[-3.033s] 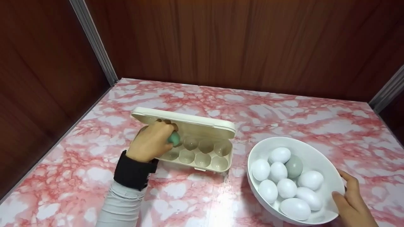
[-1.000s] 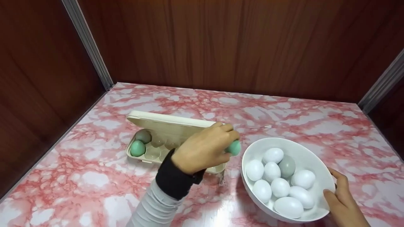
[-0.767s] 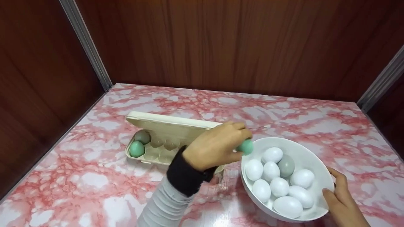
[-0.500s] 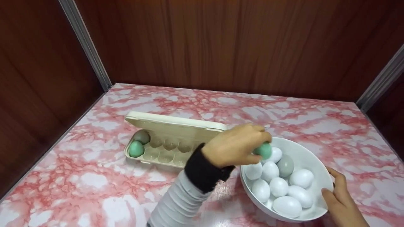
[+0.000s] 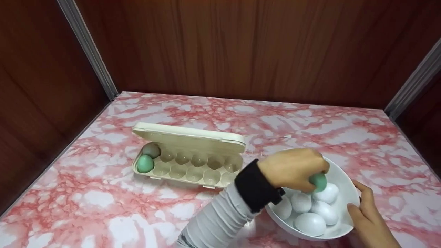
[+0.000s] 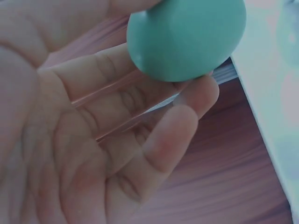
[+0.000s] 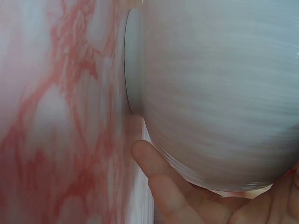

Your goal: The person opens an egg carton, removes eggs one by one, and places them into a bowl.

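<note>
My left hand [image 5: 293, 168] pinches a green egg [image 5: 318, 182] between thumb and fingertips, over the white bowl [image 5: 344, 225]. In the left wrist view that green egg [image 6: 187, 39] fills the top, with the other fingers loosely bent below it. Several white eggs [image 5: 310, 224] lie in the bowl; the hand hides part of its contents. At the bowl's right side my right hand [image 5: 370, 212] grips the rim, thumb on the inside. From the right wrist view, its fingers [image 7: 163, 186] lie against the outside of the bowl [image 7: 219, 93].
A cream egg carton [image 5: 189, 131] stands left of the bowl with its lid raised. At its left end sit a grey-green egg [image 5: 151, 150] and another green egg [image 5: 145, 164]; its other visible cups hold nothing. Wood-patterned walls [image 5: 241, 51] enclose the marbled table [image 5: 103, 199].
My left hand has carried the green egg rightward from the carton to above the bowl, covering several eggs there. The right hand keeps its grip on the rim.
</note>
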Demonstrator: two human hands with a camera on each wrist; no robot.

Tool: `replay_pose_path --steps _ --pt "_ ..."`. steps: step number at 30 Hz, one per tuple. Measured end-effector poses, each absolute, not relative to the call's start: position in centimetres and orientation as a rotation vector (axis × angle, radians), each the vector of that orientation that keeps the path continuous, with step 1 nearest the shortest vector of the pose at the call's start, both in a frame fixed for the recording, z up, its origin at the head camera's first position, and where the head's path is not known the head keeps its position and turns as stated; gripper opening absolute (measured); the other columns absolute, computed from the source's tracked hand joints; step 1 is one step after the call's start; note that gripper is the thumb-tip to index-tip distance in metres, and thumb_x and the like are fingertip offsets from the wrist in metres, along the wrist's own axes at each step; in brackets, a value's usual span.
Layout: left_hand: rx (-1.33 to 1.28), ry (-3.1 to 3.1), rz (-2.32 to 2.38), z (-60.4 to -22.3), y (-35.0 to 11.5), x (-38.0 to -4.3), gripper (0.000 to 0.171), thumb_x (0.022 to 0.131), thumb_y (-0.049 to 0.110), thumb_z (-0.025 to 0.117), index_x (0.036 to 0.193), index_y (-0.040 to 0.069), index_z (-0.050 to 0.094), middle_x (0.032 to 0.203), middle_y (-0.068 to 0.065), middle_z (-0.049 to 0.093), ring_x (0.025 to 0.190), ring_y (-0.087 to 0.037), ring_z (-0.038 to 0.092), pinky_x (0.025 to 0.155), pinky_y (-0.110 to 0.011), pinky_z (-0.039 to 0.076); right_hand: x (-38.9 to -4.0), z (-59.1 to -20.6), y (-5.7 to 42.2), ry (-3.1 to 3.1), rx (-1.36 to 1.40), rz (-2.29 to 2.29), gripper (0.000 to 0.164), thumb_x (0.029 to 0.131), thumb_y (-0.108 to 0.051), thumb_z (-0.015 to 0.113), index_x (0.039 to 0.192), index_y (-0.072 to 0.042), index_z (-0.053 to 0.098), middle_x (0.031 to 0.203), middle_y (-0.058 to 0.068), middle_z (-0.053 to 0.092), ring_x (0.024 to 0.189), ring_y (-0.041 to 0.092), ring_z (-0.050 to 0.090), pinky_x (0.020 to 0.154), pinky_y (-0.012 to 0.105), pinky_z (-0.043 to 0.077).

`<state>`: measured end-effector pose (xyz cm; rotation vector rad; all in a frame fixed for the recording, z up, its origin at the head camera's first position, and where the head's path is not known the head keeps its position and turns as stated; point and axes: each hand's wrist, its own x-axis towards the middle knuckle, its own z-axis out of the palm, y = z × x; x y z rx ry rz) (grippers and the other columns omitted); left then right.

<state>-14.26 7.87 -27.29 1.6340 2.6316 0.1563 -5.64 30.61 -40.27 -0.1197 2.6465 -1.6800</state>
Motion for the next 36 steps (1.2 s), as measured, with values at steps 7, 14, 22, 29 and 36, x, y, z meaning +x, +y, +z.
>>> replay_pose_path --steps 7,14,22,29,36 --pt "1.571 2.620 0.128 -29.1 9.3 -14.7 0.013 0.084 0.017 0.072 0.096 0.016 0.066 0.082 0.009 0.052 0.075 -0.005 0.044 0.065 -0.016 0.036 -5.4 -39.8 30.4 2.656 -0.121 -1.628 0.049 0.106 -0.005 0.021 0.150 -0.009 0.002 0.146 0.030 0.027 0.101 -0.006 0.054 0.074 0.020 0.051" --pt "1.503 2.628 0.106 -30.2 9.6 -14.8 0.012 0.085 0.016 0.072 0.090 0.017 0.061 0.081 0.008 0.051 0.074 -0.006 0.043 0.062 -0.017 0.034 -5.4 -39.7 30.3 2.668 -0.119 -1.603 0.049 0.106 -0.005 0.022 0.151 -0.010 0.002 0.147 0.029 0.027 0.105 -0.010 0.050 0.076 0.018 0.049" --pt "1.435 2.644 0.058 -30.5 9.9 -14.5 0.014 0.085 0.014 0.070 0.095 0.020 0.062 0.089 0.009 0.055 0.080 -0.005 0.047 0.065 -0.018 0.038 -5.3 -39.8 30.5 2.667 -0.122 -1.597 0.050 0.106 -0.005 0.022 0.151 -0.009 0.001 0.147 0.030 0.027 0.105 -0.009 0.051 0.076 0.019 0.050" --pt "1.471 2.665 0.063 -29.8 8.9 -14.5 0.009 0.089 0.018 0.068 0.094 0.019 0.061 0.088 0.009 0.054 0.078 -0.005 0.046 0.063 -0.018 0.035 -5.5 -39.9 30.6 2.693 -0.134 -1.578 0.050 0.105 -0.004 0.022 0.151 -0.006 0.001 0.146 0.033 0.026 0.105 -0.012 0.048 0.075 0.017 0.049" --pt "1.566 2.728 0.062 -28.8 7.4 -14.5 0.008 0.091 0.022 0.065 0.098 0.018 0.066 0.092 0.007 0.060 0.084 -0.007 0.055 0.067 -0.020 0.042 -5.5 -40.1 30.7 2.722 -0.123 -1.581 0.050 0.105 -0.003 0.023 0.150 -0.007 0.003 0.146 0.032 0.028 0.102 -0.010 0.051 0.073 0.019 0.050"
